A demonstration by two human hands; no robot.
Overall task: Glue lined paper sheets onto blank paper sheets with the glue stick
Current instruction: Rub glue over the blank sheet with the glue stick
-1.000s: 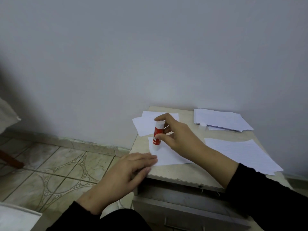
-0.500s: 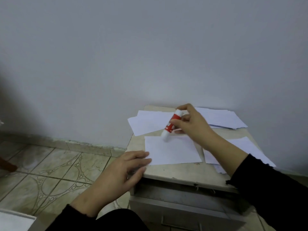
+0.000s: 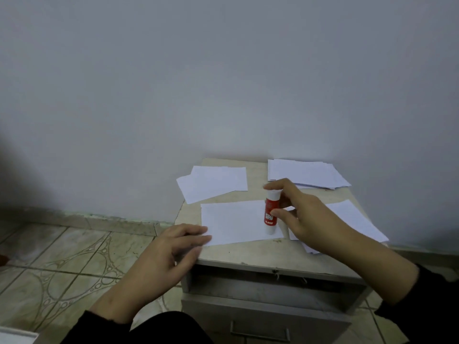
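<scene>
We are gluing: our right hand (image 3: 301,214) pinches the stick (image 3: 270,211), tip down on the sheet (image 3: 236,222). Our left hand (image 3: 173,247) lies flat, pinning its corner. Next we likely need a lined sheet laid on squarely.

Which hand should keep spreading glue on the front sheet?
Right. The right hand already grips the glue stick upright on the front sheet; the left hand lies flat on its near-left corner, pinning it.

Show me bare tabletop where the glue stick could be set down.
One bare strip runs along the front edge, below the middle sheet. A smaller one lies between the back-left sheets and the back-right stack. The right side is crowded with sheets and the right hand.
</scene>
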